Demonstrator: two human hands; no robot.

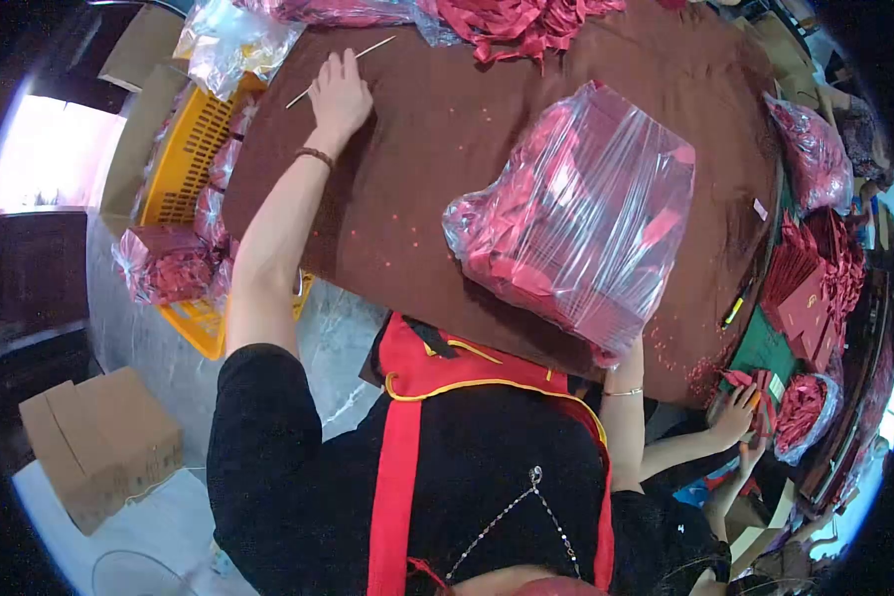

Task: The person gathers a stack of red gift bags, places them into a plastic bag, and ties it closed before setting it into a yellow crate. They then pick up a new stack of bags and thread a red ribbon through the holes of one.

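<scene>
On the brown cloth point(407, 169), at the upper left, my left hand point(340, 97) rests over a thin pale stick point(382, 44), its fingers against it. A large clear plastic bag point(591, 214) filled with red items lies at the centre right. My right hand point(621, 360) is at the bag's lower edge, mostly hidden behind it, so its fingers do not show.
A yellow crate point(184, 149) with bagged red items stands at the left. Red ribbons point(526, 25) lie at the far edge. A co-worker's hands point(735, 417) hold red pieces at the right. A cardboard box point(99, 447) sits lower left.
</scene>
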